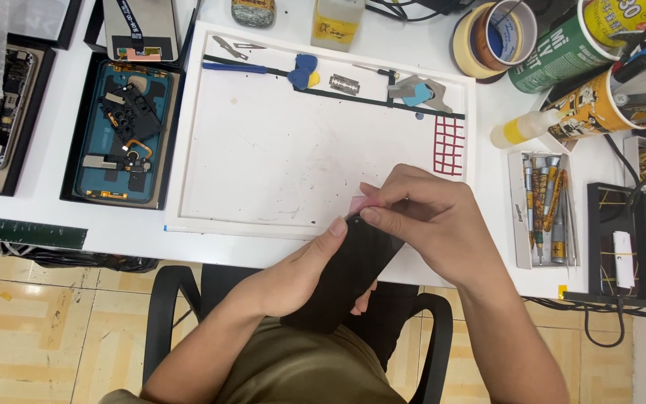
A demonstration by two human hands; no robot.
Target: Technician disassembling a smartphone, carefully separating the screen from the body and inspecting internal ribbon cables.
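Black phone point(349, 273), dark and featureless on its visible face, being held over the near edge of the white surface point(99, 224), above the lap and the black chair. Lying on a slant: long axis running from near-left, by the lap, up to far-right, where its top corner is meeting the fingertips. Sitting directly between both hands, touching each.

Left hand point(293, 277) wrapping the phone from the left side, thumb pressing along the far-left edge, remaining fingers tucked underneath with only tips peeking out at the near-right side. Clamped on the phone. Right hand point(431, 221) coming in from the right, thumb and forefinger pinched together at the phone's top corner, closing on a small pale pink piece point(358, 202) there. Both equally close; right hand working the corner, left hand carrying the weight.

Hard to make out: what the pink piece is, and whether stuck to the phone or only resting against it. Phone's underside hidden. Lower end partly covered by the left palm.

Farther off on the surface: white work tray point(188, 112) with blue pry picks point(304, 72) and a razor blade point(344, 84) along its far side; opened blue phone body point(122, 131) at far left; open case of screwdrivers point(546, 206) at right; tape rolls point(495, 34) at far right.
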